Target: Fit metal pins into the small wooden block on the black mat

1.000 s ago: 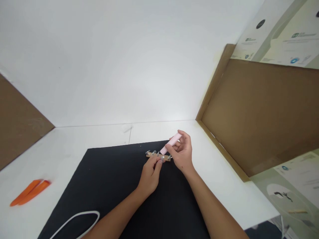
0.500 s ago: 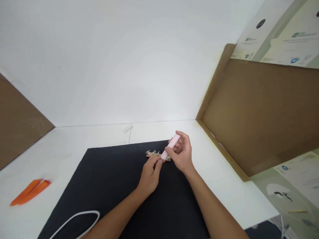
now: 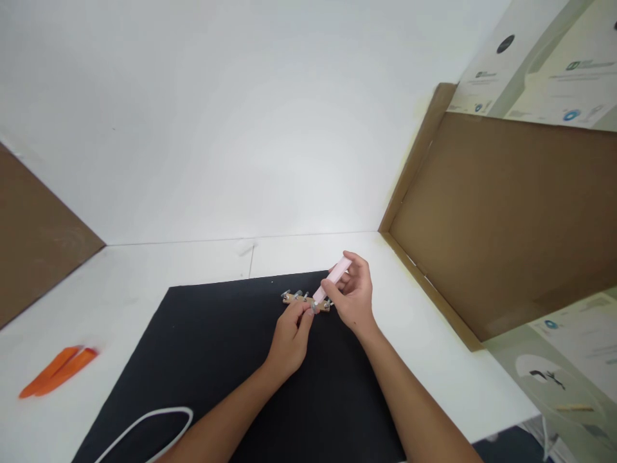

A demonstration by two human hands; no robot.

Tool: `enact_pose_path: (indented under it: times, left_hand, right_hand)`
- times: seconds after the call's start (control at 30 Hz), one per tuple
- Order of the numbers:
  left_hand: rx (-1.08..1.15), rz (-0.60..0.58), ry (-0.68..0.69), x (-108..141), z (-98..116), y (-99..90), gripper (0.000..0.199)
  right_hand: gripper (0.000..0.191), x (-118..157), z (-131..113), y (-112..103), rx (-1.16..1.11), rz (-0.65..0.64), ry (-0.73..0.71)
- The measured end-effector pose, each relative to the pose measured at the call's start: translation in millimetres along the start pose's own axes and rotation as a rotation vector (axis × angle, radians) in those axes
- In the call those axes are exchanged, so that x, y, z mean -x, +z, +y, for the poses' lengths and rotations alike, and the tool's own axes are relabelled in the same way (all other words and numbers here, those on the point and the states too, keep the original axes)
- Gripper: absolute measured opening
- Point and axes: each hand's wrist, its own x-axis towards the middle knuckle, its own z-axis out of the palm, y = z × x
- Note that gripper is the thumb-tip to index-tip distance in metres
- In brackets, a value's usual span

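My right hand (image 3: 354,299) is closed around a slim pale pink bar (image 3: 332,280), held slanted with its upper end to the right. The bar's lower end sits just above the fingertips of my left hand (image 3: 292,334). Thumb and forefinger of that left hand pinch a small silvery piece (image 3: 314,307), too small to name. Behind the fingertips, a narrow wooden strip (image 3: 290,298) carries several metal fittings that stick up. My left hand covers part of the strip. Whether the bar touches the silvery piece, I cannot tell.
A black mat (image 3: 207,354) lies under both hands on a white table (image 3: 135,289). Two orange strips (image 3: 60,372) lie at the left, and a white cable loop (image 3: 164,411) at the front. Brown panels (image 3: 506,218) stand at both sides.
My right hand has shifted slightly up and to the right with the pink bar. More of the silvery piece now shows at my left fingertips. My left hand has stayed in place.
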Motion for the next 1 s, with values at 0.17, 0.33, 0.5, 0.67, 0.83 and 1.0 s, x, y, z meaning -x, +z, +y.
enact_pose_path:
  times: [0.17,0.33,0.5,0.67,0.83,1.0]
  left_hand:
    - [0.000,-0.001,-0.003,0.5,-0.1,0.7,0.027]
    - [-0.008,0.001,-0.013,0.5,-0.5,1.3,0.028]
    - [0.013,-0.002,-0.003,-0.1,0.5,0.3,0.026]
    - [0.006,-0.001,0.000,-0.1,1.1,-0.1,0.024]
    - [-0.014,-0.003,-0.013,-0.1,-1.3,0.8,0.027]
    - [-0.002,-0.004,-0.012,0.5,-2.0,1.2,0.025]
  right_hand:
    - [0.061,3.2,-1.8,1.3,-0.070,-0.094,0.024]
    - [0.060,2.5,1.4,2.8,-0.083,-0.065,0.052]
    - [0.060,0.6,2.3,2.7,-0.011,0.023,0.027]
    - [0.059,1.3,0.0,1.7,-0.005,-0.006,-0.008]
    - [0.061,3.5,-0.9,2.4,-0.052,-0.065,0.013]
    - [0.059,3.8,1.5,3.8,-0.063,-0.059,0.032]
